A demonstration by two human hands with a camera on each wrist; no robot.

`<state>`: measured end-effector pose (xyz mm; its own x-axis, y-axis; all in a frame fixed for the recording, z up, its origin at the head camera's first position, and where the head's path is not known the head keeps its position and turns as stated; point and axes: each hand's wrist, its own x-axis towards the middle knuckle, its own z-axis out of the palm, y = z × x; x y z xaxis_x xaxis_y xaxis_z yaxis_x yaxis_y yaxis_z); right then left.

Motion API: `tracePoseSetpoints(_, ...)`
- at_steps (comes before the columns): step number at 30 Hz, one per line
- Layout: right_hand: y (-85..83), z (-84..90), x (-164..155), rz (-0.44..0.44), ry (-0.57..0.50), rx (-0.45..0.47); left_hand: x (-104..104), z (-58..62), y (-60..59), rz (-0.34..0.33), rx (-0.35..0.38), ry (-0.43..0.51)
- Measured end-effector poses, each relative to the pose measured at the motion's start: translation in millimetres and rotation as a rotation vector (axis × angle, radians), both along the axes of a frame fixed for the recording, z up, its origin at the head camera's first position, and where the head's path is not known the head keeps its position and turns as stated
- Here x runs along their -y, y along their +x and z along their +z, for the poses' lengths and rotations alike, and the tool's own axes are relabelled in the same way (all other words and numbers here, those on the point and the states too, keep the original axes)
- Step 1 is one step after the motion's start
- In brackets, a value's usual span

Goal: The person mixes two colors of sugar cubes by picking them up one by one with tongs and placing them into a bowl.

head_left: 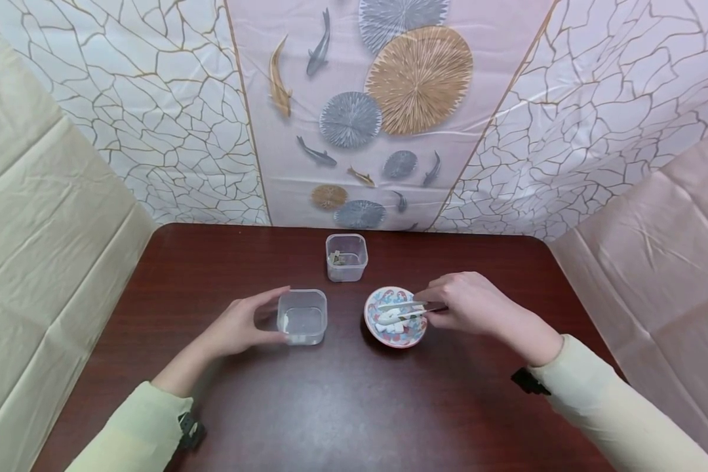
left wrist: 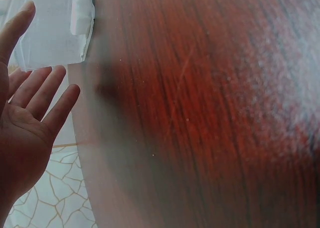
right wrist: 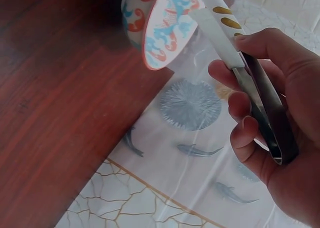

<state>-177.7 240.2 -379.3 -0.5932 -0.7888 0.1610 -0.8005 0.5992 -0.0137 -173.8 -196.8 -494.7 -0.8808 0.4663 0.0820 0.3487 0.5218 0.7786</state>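
Fingers of the left hand (head_left: 236, 326) lie straight against the clear tub (head_left: 302, 316), steadying it on the counter (head_left: 342, 406). Just beside it, the right hand (head_left: 478, 305) pinches metal tongs (head_left: 407, 309) over white pieces, perhaps gripping one, in the patterned bowl (head_left: 396, 316). Farther back stands a second tub (head_left: 346, 257).

A makeshift recording booth, not a lived-in room: a dark wooden tabletop (head_left: 342, 406) screened by patterned plastic sheets (head_left: 389, 111) at twelve, nine and three o'clock.
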Motion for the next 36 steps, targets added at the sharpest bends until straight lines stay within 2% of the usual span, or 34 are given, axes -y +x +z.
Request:
tracePoseSetpoints(7, -4.8, 12.1, 20.3, 0.023, -0.06, -0.003, 0.5, 2.5, -2.1, -0.003, 0.005, -0.002)
tracePoseSetpoints(14, -13.2, 23.7, 55.7, 0.096, -0.046, -0.014, 2.3, 2.3, -3.3, -0.006, 0.007, -0.006)
tracePoseSetpoints(22, -25.7, 29.2, 99.5, 0.171, 0.023, 0.017, 2.2, 2.9, -2.8, -0.011, 0.012, 0.006)
tracePoseSetpoints(32, -41.7, 22.9, 141.0, 0.137, 0.184, 0.137, 2.2, 0.2, -2.6, -0.012, 0.005, 0.007)
tracePoseSetpoints(36, -45.0, 20.1, 150.7, 0.152, 0.237, 0.158, 2.8, -1.2, -2.7, -0.01, 0.002, 0.004)
